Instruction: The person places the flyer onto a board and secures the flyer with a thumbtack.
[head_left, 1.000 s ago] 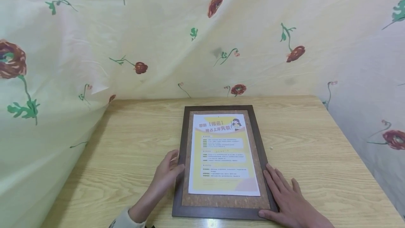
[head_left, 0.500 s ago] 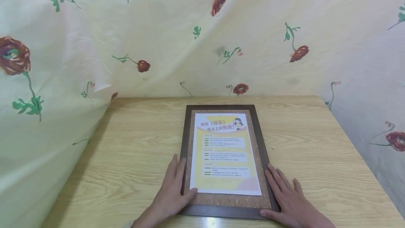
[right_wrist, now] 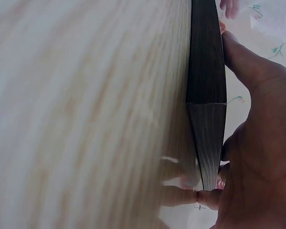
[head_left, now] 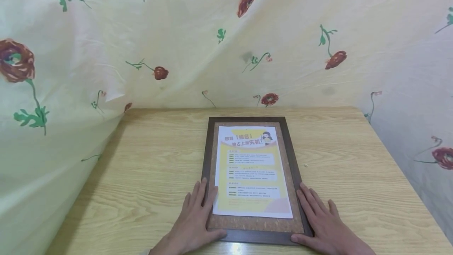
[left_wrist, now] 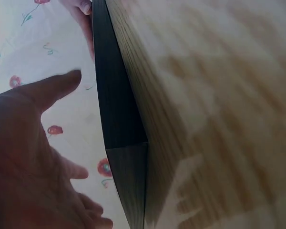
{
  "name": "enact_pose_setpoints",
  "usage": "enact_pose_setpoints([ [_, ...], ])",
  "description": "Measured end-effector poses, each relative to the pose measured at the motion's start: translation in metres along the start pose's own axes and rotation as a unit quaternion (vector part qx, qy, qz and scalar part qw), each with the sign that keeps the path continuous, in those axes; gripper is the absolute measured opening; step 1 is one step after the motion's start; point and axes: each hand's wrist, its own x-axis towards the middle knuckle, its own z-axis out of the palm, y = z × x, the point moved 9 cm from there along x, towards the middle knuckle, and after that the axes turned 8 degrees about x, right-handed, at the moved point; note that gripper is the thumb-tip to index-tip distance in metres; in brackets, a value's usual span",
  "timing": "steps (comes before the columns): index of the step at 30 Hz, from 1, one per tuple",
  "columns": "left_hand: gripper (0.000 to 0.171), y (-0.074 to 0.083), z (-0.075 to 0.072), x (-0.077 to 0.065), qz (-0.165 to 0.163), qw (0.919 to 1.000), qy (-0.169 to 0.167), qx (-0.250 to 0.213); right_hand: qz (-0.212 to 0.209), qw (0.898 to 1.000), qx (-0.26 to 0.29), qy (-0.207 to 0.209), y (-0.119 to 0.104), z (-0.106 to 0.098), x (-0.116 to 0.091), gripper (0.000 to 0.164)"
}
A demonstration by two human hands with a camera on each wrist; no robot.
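A dark brown picture frame (head_left: 258, 237) with a cork backing (head_left: 244, 222) lies flat on the table in the head view. On the cork sits a yellow and white printed poster (head_left: 252, 168). My left hand (head_left: 191, 223) is at the frame's lower left corner, fingers spread along the left edge and thumb over the bottom rail. In the left wrist view its thumb (left_wrist: 62, 86) and fingers are extended beside the corner. My right hand (head_left: 327, 223) rests at the lower right corner, fingers extended along the right edge and thumb on the bottom rail.
The light wood table (head_left: 155, 148) extends around the frame on both sides. A tiny pale object (head_left: 306, 165) lies to the frame's right. A floral curtain (head_left: 184, 42) hangs behind the table and along its sides.
My left hand has moved from the middle of the left edge down to the lower left corner, its fingers opening out flatter. My right hand and the frame hold nearly the same place.
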Motion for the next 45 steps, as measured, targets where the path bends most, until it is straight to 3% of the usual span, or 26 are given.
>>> enact_pose_setpoints([
  [6, 0.123, -0.001, 0.007, 0.001, 0.012, 0.9992, -0.033, 0.019, 0.001, 1.0, -0.003, 0.0, 0.001, 0.0, 0.0, 0.11],
  [13, 0.127, -0.003, 0.013, 0.003, 0.004, 0.9977, -0.062, 0.026, 0.0, 1.0, -0.001, -0.001, 0.0, 0.0, 0.0, 0.11],
  [32, 0.125, 0.0, 0.014, 0.003, 0.012, 0.9966, -0.067, 0.047, 0.011, 1.0, 0.0, -0.024, -0.001, -0.004, 0.004, 0.107],
  [39, 0.125, -0.001, 0.013, 0.004, 0.013, 0.9963, -0.069, 0.05, 0.01, 1.0, 0.019, -0.019, 0.0, -0.029, 0.018, 0.092],
  [45, 0.124, 0.0, 0.013, 0.004, 0.015, 0.9959, -0.075, 0.048, -0.001, 0.999, 0.046, 0.022, 0.013, -0.059, 0.028, 0.073],
])
